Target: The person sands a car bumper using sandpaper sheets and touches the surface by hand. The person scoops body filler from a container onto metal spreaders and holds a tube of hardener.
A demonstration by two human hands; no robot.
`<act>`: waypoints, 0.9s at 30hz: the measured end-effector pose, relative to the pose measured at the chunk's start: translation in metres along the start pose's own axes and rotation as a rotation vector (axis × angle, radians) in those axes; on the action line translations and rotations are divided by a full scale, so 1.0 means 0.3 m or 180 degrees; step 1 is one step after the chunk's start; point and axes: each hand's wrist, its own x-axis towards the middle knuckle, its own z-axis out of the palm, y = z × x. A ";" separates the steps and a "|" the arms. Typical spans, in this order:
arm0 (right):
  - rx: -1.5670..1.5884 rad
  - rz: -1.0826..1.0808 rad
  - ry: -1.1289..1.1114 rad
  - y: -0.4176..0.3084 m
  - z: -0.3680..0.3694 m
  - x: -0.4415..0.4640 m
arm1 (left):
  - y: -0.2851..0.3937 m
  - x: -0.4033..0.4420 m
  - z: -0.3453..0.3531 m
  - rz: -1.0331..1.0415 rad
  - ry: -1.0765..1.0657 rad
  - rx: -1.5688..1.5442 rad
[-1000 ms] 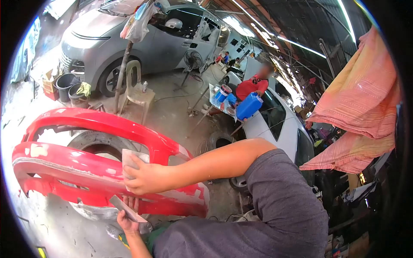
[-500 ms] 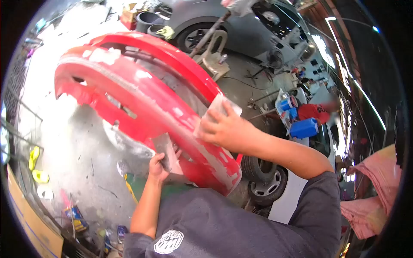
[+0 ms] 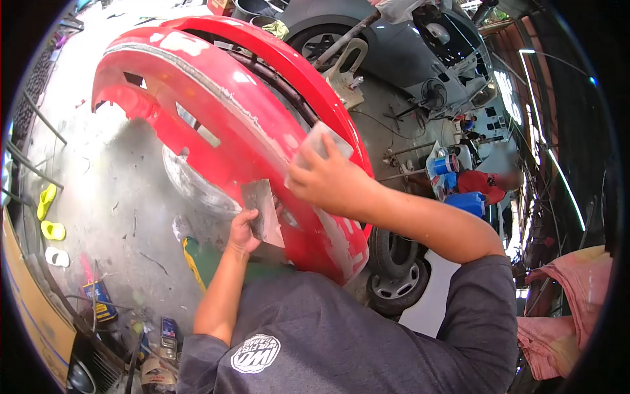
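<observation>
A red car bumper (image 3: pixel 177 92) with pale, sanded-looking patches stretches across the middle in front of me. My right hand (image 3: pixel 328 177) is closed on a light grey flat pad (image 3: pixel 336 139), which rests against the upper side of the bumper near its right end. Lower and to the left, my left hand (image 3: pixel 244 233) grips a thin grey metal plate (image 3: pixel 259 207) between thumb and fingers. Its other fingers are partly hidden behind the plate, beside the bumper's lower face.
Stacked tyres (image 3: pixel 397 289) lie right of the bumper. Behind it stand a plastic chair (image 3: pixel 344 82), a grey van (image 3: pixel 394 52) and a fan (image 3: pixel 433 94). A person in red (image 3: pixel 476 184) is near a blue container (image 3: pixel 466 203). Yellow slippers (image 3: pixel 47 200) lie left.
The view has turned, so the bumper appears more upright and further right. My right hand with the pad has shifted along the bumper; my left hand still holds the plate.
</observation>
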 end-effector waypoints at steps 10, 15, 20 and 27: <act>0.0165 0.0056 -0.0578 -0.088 -0.011 -0.254 | 0.003 0.003 0.024 -0.0016 0.0047 0.0108; 0.0384 0.0259 -0.0570 -0.049 -0.050 -0.255 | -0.015 -0.002 0.040 0.0090 0.0052 0.0008; 0.0000 0.0372 0.0309 0.025 -0.057 -0.043 | -0.020 -0.002 0.039 0.0106 -0.0039 -0.0065; -0.0178 0.0250 0.0038 0.004 -0.027 0.144 | -0.021 0.001 -0.008 0.0063 0.0099 -0.0135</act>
